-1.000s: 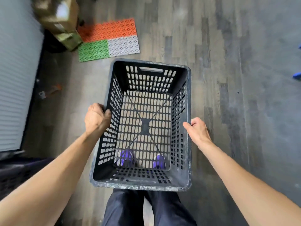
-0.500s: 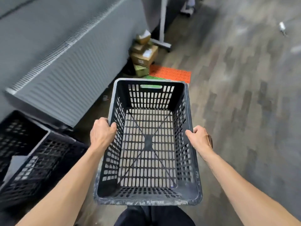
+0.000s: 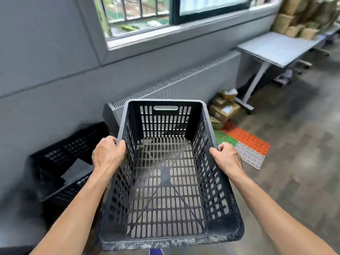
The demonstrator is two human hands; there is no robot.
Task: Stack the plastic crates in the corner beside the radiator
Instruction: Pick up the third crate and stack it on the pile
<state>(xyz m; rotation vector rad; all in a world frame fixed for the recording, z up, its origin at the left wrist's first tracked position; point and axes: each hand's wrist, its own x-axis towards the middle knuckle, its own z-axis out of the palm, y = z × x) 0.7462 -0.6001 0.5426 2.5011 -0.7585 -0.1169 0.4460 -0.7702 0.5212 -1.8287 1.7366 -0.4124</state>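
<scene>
Item: black crate point(image 3: 165, 126), held aloft before the radiator point(image 3: 165, 85). We clasp it with left grip point(image 3: 108, 153) and right grip point(image 3: 227, 158) curled over its side rims. Other crates point(image 3: 68, 150) sit left, against the wall point(image 3: 46, 89).

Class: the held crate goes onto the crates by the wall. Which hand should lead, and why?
Probably left. The left hand grips the held crate on the rim nearest the floor crates; the right hand, the far rim.

Corner crates point(image 3: 73, 151) blurred; radiator point(image 3: 193, 85) partly hidden behind held crate point(image 3: 165, 126).
</scene>
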